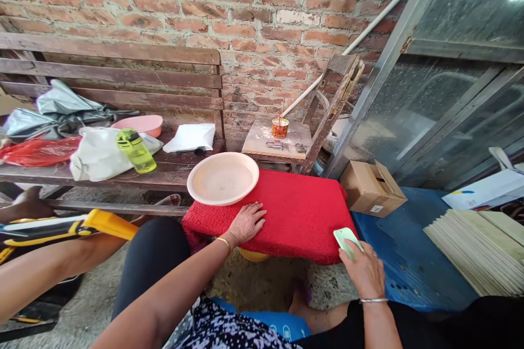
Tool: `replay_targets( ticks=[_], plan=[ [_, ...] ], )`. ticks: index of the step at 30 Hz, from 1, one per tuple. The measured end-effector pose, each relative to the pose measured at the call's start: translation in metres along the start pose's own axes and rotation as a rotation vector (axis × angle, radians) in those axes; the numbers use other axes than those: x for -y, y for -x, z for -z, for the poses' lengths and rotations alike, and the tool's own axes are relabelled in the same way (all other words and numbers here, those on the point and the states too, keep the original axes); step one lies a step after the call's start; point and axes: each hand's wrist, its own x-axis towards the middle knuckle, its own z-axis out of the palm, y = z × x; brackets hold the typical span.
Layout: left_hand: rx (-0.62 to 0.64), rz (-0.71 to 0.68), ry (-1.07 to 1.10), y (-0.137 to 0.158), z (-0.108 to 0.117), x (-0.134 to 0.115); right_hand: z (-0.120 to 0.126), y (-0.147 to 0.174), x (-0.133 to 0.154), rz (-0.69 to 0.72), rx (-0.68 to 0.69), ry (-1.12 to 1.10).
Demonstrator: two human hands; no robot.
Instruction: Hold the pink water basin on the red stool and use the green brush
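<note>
My left hand [244,224] lies flat on the red cloth [303,202], near its front edge, with the fingers spread. A gold-coloured bangle circles that wrist. In my right hand [365,268] is a flat, pale green plastic brush-like tool [347,241] with a small hole near its end. That hand is closed round it at the cloth's front right corner; the tool's underside is hidden. On the cloth's left end stands a shallow, pale pink basin [223,177], just beyond my left hand. The cloth covers a low table or stool, whose top is hidden.
A wooden bench [172,166] at the left holds bags, a green bottle [137,151] and a pink bowl [143,124]. Behind the cloth, a wooden chair [256,142] bears a small pot [280,128] and padlocks. A cardboard box [370,188] stands right. Another person's arm [53,267] is left.
</note>
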Motion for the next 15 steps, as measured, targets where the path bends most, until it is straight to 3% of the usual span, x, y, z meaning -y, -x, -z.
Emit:
replay_targets(
  ticks=[2,6,8,11,15],
  plan=[
    [0.006,0.002,-0.008,0.0,0.0,0.0,-0.002,0.0,-0.01,-0.079,0.031,-0.021],
    [0.018,-0.002,-0.012,0.0,0.0,0.001,-0.006,0.003,-0.049,-0.428,0.093,-0.145],
    [0.015,-0.003,-0.005,0.0,-0.001,0.001,-0.008,0.002,-0.062,-0.539,0.119,-0.27],
    [0.007,-0.001,-0.002,-0.001,-0.002,0.001,-0.012,-0.008,-0.064,-0.565,0.077,-0.404],
    [-0.005,-0.003,0.006,0.0,-0.003,0.002,-0.02,-0.022,-0.057,-0.463,0.024,-0.411]
  ],
)
